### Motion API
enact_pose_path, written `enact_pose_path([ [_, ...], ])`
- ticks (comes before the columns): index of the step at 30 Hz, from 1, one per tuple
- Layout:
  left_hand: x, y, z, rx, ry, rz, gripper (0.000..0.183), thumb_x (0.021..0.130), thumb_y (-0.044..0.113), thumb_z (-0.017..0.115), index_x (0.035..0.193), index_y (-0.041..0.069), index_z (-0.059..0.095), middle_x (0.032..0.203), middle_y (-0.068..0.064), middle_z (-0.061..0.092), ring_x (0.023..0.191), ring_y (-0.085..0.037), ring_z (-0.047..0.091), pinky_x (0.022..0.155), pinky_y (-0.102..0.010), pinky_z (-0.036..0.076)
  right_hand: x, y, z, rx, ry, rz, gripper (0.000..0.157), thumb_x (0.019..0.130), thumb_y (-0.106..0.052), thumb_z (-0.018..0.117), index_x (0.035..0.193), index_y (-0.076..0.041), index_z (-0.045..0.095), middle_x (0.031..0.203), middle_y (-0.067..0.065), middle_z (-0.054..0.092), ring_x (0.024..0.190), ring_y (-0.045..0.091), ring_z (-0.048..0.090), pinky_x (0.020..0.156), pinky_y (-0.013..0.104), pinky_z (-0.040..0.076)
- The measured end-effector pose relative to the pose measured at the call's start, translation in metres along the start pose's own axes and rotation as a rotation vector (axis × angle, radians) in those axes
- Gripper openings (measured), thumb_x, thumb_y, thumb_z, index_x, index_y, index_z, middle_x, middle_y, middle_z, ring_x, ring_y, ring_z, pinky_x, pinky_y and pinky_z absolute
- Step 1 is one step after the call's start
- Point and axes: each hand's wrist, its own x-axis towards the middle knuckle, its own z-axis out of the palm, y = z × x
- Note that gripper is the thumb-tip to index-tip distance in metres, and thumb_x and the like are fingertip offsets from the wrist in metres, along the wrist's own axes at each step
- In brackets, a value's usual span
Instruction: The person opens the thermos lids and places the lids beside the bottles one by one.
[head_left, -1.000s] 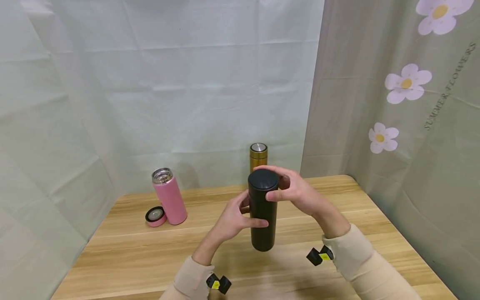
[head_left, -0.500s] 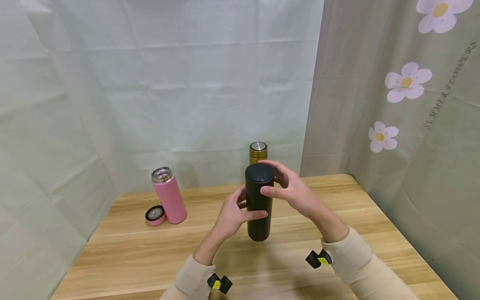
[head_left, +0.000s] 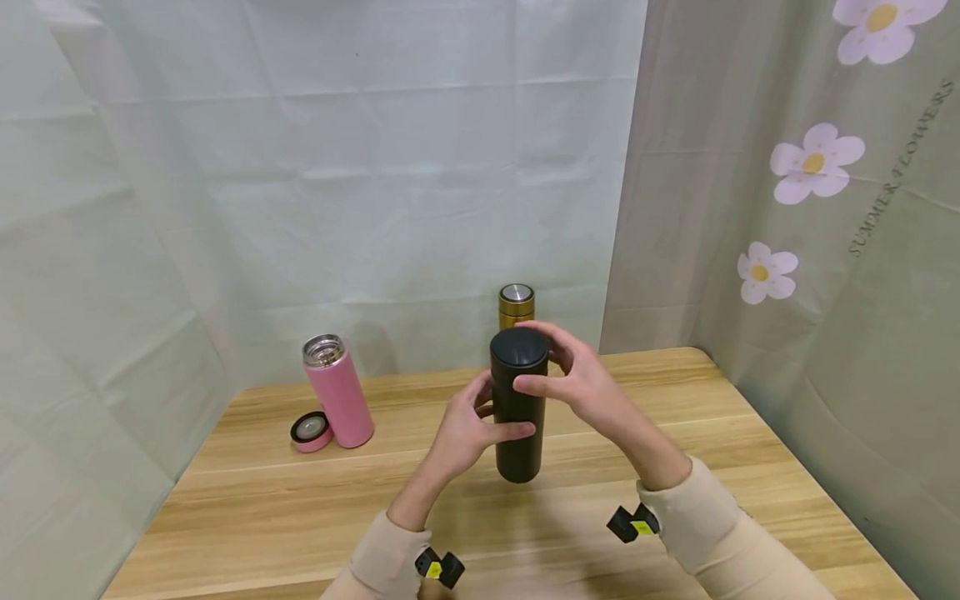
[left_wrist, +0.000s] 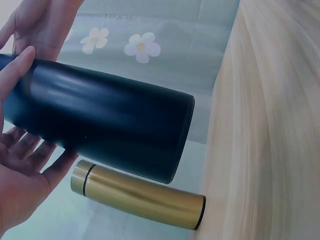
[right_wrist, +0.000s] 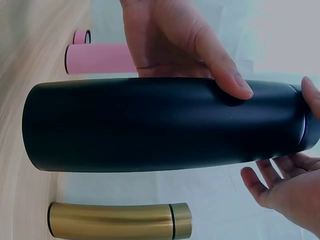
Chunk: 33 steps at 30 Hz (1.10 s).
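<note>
A black thermos bottle (head_left: 519,454) hangs upright over the table, its base apart from the wood in the left wrist view. My left hand (head_left: 467,429) grips its middle, with the thumb across the near side and the fingers behind. Higher up, my right hand (head_left: 585,383) holds the bottle around its black lid (head_left: 519,346); in the right wrist view the thumb (right_wrist: 311,95) lies at the lid's seam. The lid sits on the bottle. Behind it stands a gold thermos bottle (head_left: 516,310), partly hidden in the head view but showing capped in both wrist views.
An open pink thermos bottle (head_left: 341,400) stands at the left of the wooden table (head_left: 300,525). Its pink cap (head_left: 311,432) lies beside it, inner side up. A pale curtain (head_left: 390,183) hangs behind the table, and a flowered one (head_left: 847,333) at the right.
The black thermos bottle has moved up and slightly left in the head view, with both hands on it. Over the last half second, my right thumb and wrist have shifted a little left.
</note>
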Motion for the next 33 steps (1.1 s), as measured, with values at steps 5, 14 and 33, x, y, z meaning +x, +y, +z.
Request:
enact_pose_path([
  [5,0.0,0.0,0.0,-0.001,-0.007,0.001,0.069,0.081,0.025,0.091,0.142,0.024,0.059,0.126,0.0,0.069,0.117,-0.019,0.064,0.105,-0.054,0.049,0.001,0.0,-0.003,0.017,-0.015,0.016,0.07,0.087,-0.032,0.087,0.149,-0.019,0.056,0.138,0.005,0.064,0.131,0.028,0.058,0.107,0.057,0.044],
  [14,0.0,0.0,0.0,-0.002,-0.005,-0.007,0.069,0.081,0.026,0.091,0.141,0.022,0.059,0.125,0.0,0.069,0.116,-0.019,0.064,0.106,-0.055,0.048,0.006,0.003,-0.013,0.132,-0.159,0.065,0.068,0.092,-0.025,0.08,0.154,-0.019,0.051,0.143,0.008,0.061,0.132,0.03,0.056,0.109,0.056,0.043],
  [33,0.002,-0.003,0.001,-0.009,0.104,-0.051,0.069,0.079,0.027,0.093,0.139,0.019,0.059,0.125,-0.002,0.067,0.118,-0.022,0.064,0.109,-0.056,0.046,0.008,0.006,0.003,-0.047,-0.01,0.048,0.074,0.09,-0.04,0.082,0.153,-0.021,0.049,0.144,0.004,0.058,0.133,0.035,0.054,0.106,0.066,0.042],
])
